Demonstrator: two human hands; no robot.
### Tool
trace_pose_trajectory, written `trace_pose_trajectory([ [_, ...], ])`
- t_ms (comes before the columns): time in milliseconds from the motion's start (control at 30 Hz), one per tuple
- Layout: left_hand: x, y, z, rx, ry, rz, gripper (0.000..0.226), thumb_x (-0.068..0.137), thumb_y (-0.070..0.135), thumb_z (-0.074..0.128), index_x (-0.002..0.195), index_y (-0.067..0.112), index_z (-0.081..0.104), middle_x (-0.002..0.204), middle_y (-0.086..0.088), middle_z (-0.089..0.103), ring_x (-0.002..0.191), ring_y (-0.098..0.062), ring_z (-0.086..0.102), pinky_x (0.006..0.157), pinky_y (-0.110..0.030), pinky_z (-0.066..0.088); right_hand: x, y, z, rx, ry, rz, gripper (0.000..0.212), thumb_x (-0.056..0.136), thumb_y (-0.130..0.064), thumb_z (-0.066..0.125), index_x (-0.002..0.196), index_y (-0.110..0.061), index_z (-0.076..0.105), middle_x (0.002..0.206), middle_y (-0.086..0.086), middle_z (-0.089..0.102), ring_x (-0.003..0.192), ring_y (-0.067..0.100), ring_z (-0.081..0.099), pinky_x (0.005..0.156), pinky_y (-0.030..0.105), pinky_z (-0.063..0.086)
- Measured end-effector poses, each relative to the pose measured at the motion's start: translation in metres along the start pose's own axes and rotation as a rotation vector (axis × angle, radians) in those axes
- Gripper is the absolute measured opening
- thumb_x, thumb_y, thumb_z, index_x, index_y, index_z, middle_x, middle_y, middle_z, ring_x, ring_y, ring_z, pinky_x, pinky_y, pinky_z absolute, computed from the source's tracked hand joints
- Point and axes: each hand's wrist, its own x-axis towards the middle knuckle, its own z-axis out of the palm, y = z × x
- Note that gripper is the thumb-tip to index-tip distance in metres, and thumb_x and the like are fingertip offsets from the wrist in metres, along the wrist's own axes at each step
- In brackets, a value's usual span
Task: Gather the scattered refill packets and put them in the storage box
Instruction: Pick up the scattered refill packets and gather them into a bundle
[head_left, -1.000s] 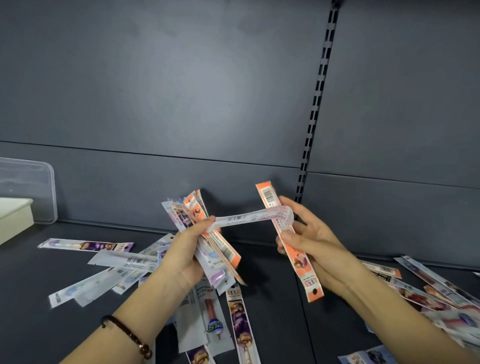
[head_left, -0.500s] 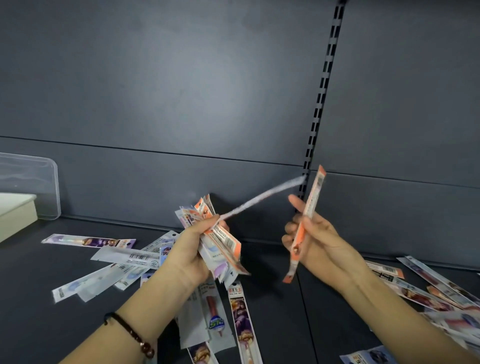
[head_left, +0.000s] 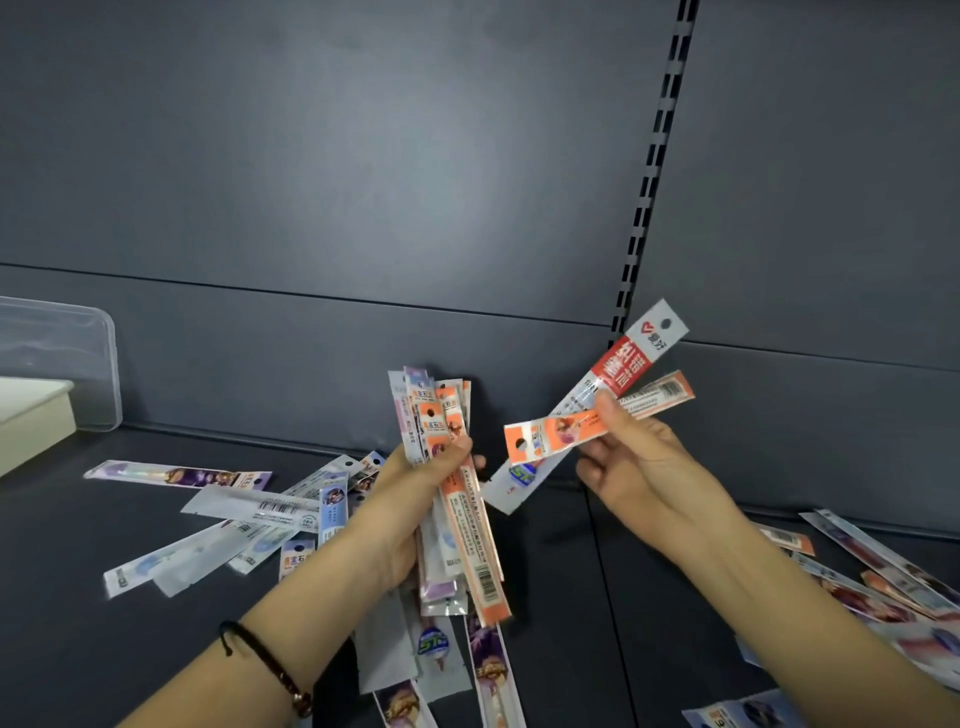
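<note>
At the far left of the shelf (head_left: 563, 597), your clear storage box (head_left: 67, 364) stands against the back wall, behind a white block (head_left: 31, 415); what it holds cannot be made out. Your left hand (head_left: 415, 499) is raised, fingers curled round an upright bundle of refill packets (head_left: 467, 530). Your right hand (head_left: 639, 467), just beside it, pinches two crossed packets under the thumb: an orange packet (head_left: 550, 434) and a red-and-white packet (head_left: 623, 364). Loose packets (head_left: 249, 506) lie scattered on the shelf beneath both forearms.
</note>
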Motion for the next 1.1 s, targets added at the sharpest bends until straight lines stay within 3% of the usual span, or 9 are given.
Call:
trace_pose_trajectory([
  [100, -0.004, -0.001, 0.004, -0.022, -0.118, -0.068, 0.025, 0.087, 0.02, 0.064, 0.111, 0.013, 0.063, 0.083, -0.008, 0.076, 0.067, -0.021, 0.073, 0.056, -0.03, 0.057, -0.004, 0.004, 0.007, -0.072, 0.051, 0.078, 0.031, 0.055, -0.038, 0.085, 0.068, -0.019, 0.065, 0.069, -0.004, 0.062, 0.051, 0.005, 0.041, 0.042, 0.016, 0.033],
  [200, -0.007, -0.005, 0.01, -0.041, -0.301, -0.114, 0.025, 0.08, 0.018, 0.073, 0.104, 0.011, 0.071, 0.092, -0.013, 0.074, 0.076, -0.024, 0.072, 0.069, -0.034, 0.059, -0.011, 0.013, 0.016, -0.187, 0.108, 0.15, 0.02, 0.067, -0.034, 0.075, 0.068, -0.016, 0.065, 0.058, -0.005, 0.057, 0.045, 0.005, 0.041, 0.039, 0.016, 0.031],
  [300, -0.011, -0.005, 0.014, -0.131, -0.433, -0.146, 0.039, 0.079, 0.017, 0.073, 0.116, 0.006, 0.068, 0.106, -0.02, 0.07, 0.089, -0.028, 0.071, 0.075, -0.038, 0.059, -0.014, 0.018, 0.017, -0.303, 0.173, 0.143, 0.027, 0.07, -0.037, 0.073, 0.077, -0.012, 0.07, 0.063, -0.003, 0.066, 0.044, 0.005, 0.045, 0.042, 0.017, 0.032],
  [500, -0.009, -0.005, 0.01, -0.179, -0.413, -0.225, 0.036, 0.075, 0.018, 0.066, 0.106, 0.001, 0.069, 0.077, -0.014, 0.07, 0.06, -0.019, 0.068, 0.06, -0.029, 0.059, -0.012, 0.015, 0.01, -0.293, 0.309, 0.001, 0.013, 0.083, -0.028, 0.07, 0.083, -0.016, 0.07, 0.058, -0.006, 0.05, 0.045, 0.005, 0.032, 0.037, 0.016, 0.027],
  [667, -0.005, -0.008, 0.009, -0.245, -0.387, -0.235, 0.03, 0.079, 0.018, 0.065, 0.103, 0.002, 0.075, 0.09, -0.013, 0.072, 0.065, -0.015, 0.067, 0.066, -0.028, 0.057, -0.012, 0.01, 0.009, -0.207, 0.356, -0.153, 0.012, 0.088, -0.028, 0.065, 0.092, -0.017, 0.069, 0.057, -0.005, 0.048, 0.043, 0.006, 0.034, 0.039, 0.017, 0.029],
  [733, -0.003, -0.008, 0.008, -0.265, -0.356, -0.214, 0.03, 0.082, 0.016, 0.062, 0.107, 0.004, 0.073, 0.089, -0.011, 0.073, 0.064, -0.014, 0.065, 0.065, -0.027, 0.056, -0.013, 0.008, 0.009, -0.286, 0.362, -0.27, 0.009, 0.089, -0.027, 0.064, 0.092, -0.021, 0.07, 0.055, -0.008, 0.051, 0.045, 0.005, 0.041, 0.041, 0.017, 0.035],
  [833, -0.003, -0.007, 0.008, -0.202, -0.303, -0.149, 0.029, 0.089, 0.022, 0.057, 0.113, 0.008, 0.067, 0.078, -0.005, 0.072, 0.062, -0.012, 0.063, 0.061, -0.024, 0.055, -0.017, 0.012, 0.013, -0.53, 0.27, -0.381, 0.012, 0.089, -0.021, 0.062, 0.097, -0.026, 0.07, 0.06, -0.013, 0.062, 0.052, 0.001, 0.051, 0.046, 0.014, 0.041],
  [967, -0.004, -0.007, 0.009, -0.093, -0.229, -0.098, 0.034, 0.085, 0.04, 0.059, 0.107, 0.015, 0.067, 0.076, -0.003, 0.071, 0.066, -0.013, 0.066, 0.063, -0.028, 0.054, -0.019, 0.021, 0.016, -0.755, 0.102, -0.489, 0.018, 0.087, -0.012, 0.066, 0.096, -0.027, 0.071, 0.091, -0.012, 0.065, 0.079, -0.001, 0.063, 0.061, 0.011, 0.048],
  [1100, -0.003, -0.012, 0.011, -0.079, -0.276, -0.103, 0.051, 0.081, 0.051, 0.056, 0.118, 0.017, 0.064, 0.109, -0.012, 0.072, 0.1, -0.027, 0.067, 0.08, -0.037, 0.053, -0.019, 0.024, 0.018, -0.913, -0.114, -0.57, 0.029, 0.079, 0.001, 0.072, 0.101, -0.017, 0.071, 0.099, -0.005, 0.059, 0.094, 0.004, 0.061, 0.077, 0.01, 0.047],
])
